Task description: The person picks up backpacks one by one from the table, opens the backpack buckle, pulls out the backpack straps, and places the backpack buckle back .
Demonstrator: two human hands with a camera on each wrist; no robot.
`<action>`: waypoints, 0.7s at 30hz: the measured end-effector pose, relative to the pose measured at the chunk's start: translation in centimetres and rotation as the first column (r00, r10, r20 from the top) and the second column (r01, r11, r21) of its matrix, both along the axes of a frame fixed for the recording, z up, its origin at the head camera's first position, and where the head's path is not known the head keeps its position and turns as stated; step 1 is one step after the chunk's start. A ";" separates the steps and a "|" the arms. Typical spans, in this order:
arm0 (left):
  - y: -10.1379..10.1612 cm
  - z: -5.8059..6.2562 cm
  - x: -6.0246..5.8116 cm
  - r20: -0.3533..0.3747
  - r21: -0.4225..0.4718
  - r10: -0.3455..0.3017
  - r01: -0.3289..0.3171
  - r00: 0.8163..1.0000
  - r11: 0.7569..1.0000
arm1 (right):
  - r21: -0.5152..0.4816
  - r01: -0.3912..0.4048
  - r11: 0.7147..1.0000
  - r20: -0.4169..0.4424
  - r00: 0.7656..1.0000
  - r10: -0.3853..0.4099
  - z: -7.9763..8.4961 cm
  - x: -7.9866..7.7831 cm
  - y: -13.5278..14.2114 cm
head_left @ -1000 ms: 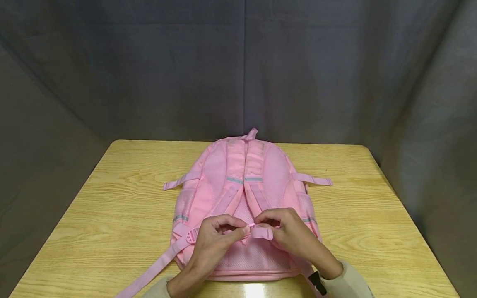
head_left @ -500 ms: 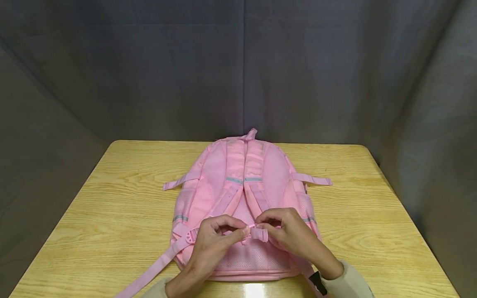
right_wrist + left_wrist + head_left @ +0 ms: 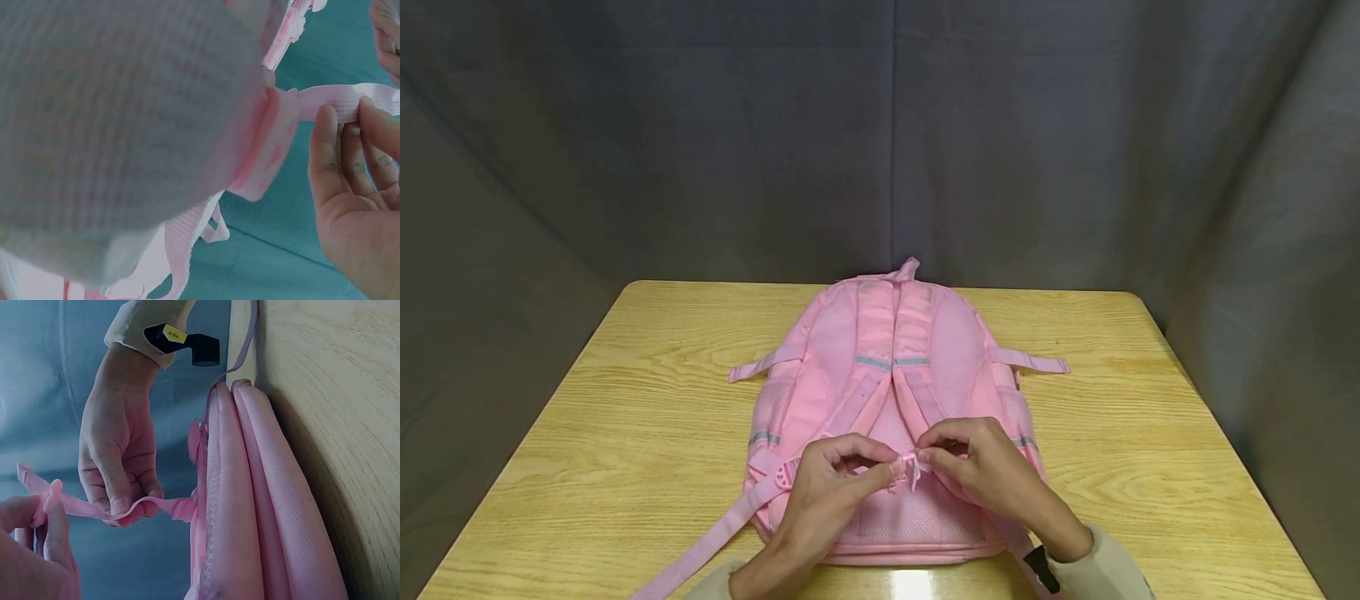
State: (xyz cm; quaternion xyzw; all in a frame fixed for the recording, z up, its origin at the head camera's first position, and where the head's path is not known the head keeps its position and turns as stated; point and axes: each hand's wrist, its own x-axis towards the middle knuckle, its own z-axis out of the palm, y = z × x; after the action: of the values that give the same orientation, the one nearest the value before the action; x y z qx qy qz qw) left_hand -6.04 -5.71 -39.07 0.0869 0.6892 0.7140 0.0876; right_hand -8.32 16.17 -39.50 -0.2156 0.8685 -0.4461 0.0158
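Note:
A pink backpack [image 3: 827, 333] lies on the table, its padded shoulder straps facing up. Over its lower part, my left hand [image 3: 827, 492] pinches a small pink plastic buckle [image 3: 50, 497] between thumb and fingertips. Pink webbing [image 3: 81, 506] passes through this buckle, and its loose end sticks out past it in the left wrist view. My right hand [image 3: 981, 462] pinches the same webbing [image 3: 331, 103] between thumb and forefinger, close beside the left fingertips in the head view. A short strap tail [image 3: 913, 475] hangs between both hands, edge-on.
A long pink strap [image 3: 707, 533] with a slide buckle [image 3: 786, 475] runs off the backpack's lower left. Two short side straps [image 3: 1030, 361] spread across the wooden table [image 3: 1150, 458]. Dark cloth [image 3: 880, 150] hangs behind the table.
The strap tail between the hands has turned from lying flat toward the right to hanging narrow and downward. My right hand has shifted slightly right; my left hand stays nearly still.

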 end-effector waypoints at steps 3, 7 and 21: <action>0.0 0.1 0.1 0.007 0.011 0.000 0.000 1.000 1.000 | 0.004 0.005 1.000 -0.002 1.000 -0.005 -0.1 -0.1 0.0; 0.0 0.3 0.3 0.005 0.025 -0.006 0.006 1.000 1.000 | 0.008 0.014 1.000 -0.009 1.000 -0.014 -0.2 -0.2 0.0; -0.2 0.6 0.7 0.001 0.066 -0.056 0.055 0.998 0.996 | 0.004 0.019 1.000 -0.033 0.999 -0.019 -0.4 -0.3 0.1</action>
State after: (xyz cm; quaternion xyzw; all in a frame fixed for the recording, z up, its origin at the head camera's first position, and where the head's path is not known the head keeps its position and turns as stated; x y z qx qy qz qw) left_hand -5.36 -5.86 -38.51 0.1077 0.6624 0.7338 0.1055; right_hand -8.60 16.32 -39.93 -0.2146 0.8717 -0.4406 -0.0025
